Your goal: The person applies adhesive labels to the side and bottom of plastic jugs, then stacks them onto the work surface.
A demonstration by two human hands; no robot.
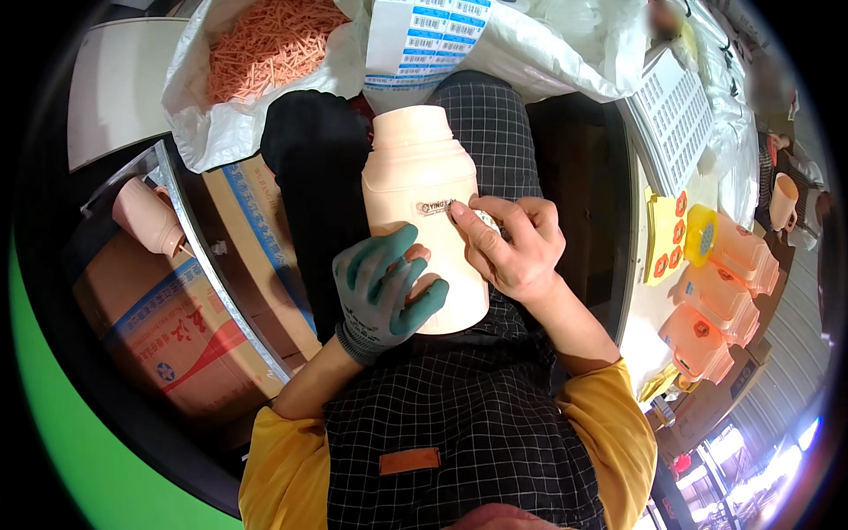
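Note:
A pale peach plastic thermos jug body (415,181) lies over my lap, its narrower neck pointing away from me. My left hand (386,287) wears a grey-green glove with bare fingertips showing; its fingers curl against the jug's left side and hold it. A small clear label with dark print (435,208) sits on the jug's upper side. My right hand (517,247) is bare, its fingers drawn together, with thumb and forefinger pressing at the label's right end. A small pale patterned piece shows partly behind these fingers.
A white sack (190,119) of peach plastic strips stands far left. Label sheets (428,40) lie ahead, and a printed stack (670,119) lies right. Beside it are yellow sticker sheets (661,237) and several translucent orange parts (720,300). At left, another peach jug (146,216) rests near cardboard boxes (190,344).

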